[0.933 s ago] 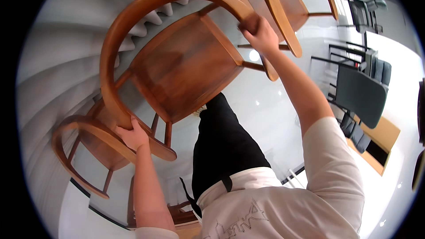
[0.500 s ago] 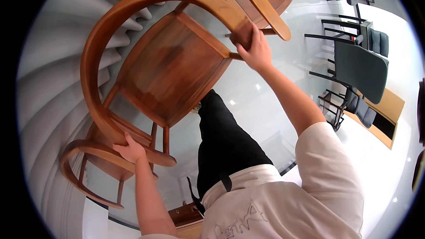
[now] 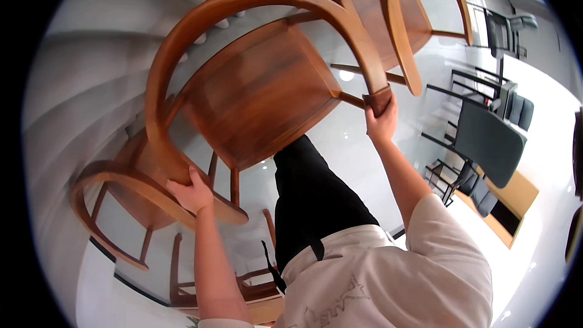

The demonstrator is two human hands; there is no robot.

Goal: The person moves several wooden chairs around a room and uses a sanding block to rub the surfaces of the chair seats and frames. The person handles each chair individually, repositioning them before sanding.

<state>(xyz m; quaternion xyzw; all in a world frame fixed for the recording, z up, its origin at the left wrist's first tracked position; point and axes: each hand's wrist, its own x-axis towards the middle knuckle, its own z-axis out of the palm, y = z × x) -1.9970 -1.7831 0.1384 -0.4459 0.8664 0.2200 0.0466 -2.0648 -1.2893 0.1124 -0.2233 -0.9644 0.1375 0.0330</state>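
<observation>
In front of me stands a brown wooden armchair point(image 3: 261, 97) with a broad curved rail that forms its back and arms. My left hand point(image 3: 193, 192) is closed round the rail near its left arm end, the thumb lying on top. My right hand point(image 3: 382, 118) grips the tip of the right arm, where a darker brown piece covers the end. The seat faces up between my hands, tilted in view. The chair's far legs are hidden beneath the seat, so I cannot tell whether they touch the floor.
A matching wooden chair point(image 3: 392, 24) stands beyond on the right, and another point(image 3: 127, 188) is close on the left. Grey curtains point(image 3: 91, 91) hang along the left. Dark grey chairs and a table point(image 3: 489, 140) stand at right, near an open cardboard box point(image 3: 510, 212).
The held chair has shifted right in view and turned slightly, its right arm end now lower and nearer me. Both hands have kept their grip. More furniture shows at the lower left.
</observation>
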